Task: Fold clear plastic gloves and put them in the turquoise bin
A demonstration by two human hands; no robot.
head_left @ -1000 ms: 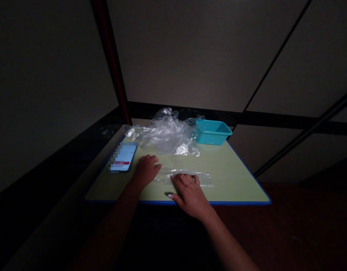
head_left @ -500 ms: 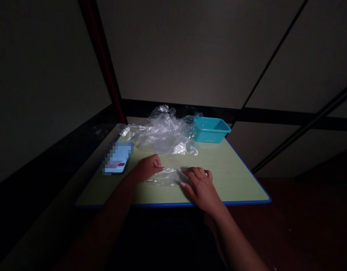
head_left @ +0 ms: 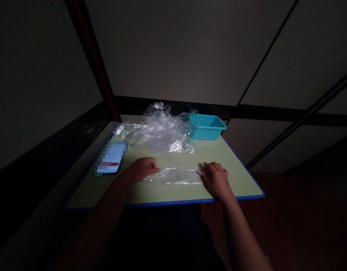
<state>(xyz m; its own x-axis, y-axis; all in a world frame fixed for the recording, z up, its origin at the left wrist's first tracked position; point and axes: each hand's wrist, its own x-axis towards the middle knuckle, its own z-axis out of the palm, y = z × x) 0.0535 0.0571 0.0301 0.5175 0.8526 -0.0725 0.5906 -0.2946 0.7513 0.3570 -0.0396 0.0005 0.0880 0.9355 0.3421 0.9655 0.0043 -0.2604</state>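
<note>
A clear plastic bag lies flattened into a long strip across the front half of the table, between my two hands. Its left end is pinched between the thumb and curled fingers of my left hand. At the opposite end, my right hand grips the plastic with thumb and fingertips together. Farther back, a loose heap of crumpled clear plastic bags spreads over the table.
The small table has a pale top and a blue edge. At the back right stands a turquoise plastic basket, touching the heap. A phone with a lit screen lies at the left edge. Walls rise behind and to the left.
My right hand has moved to the right, and its fingers have closed on the bag's end. More of the strip now shows between my hands. The view has shifted slightly.
</note>
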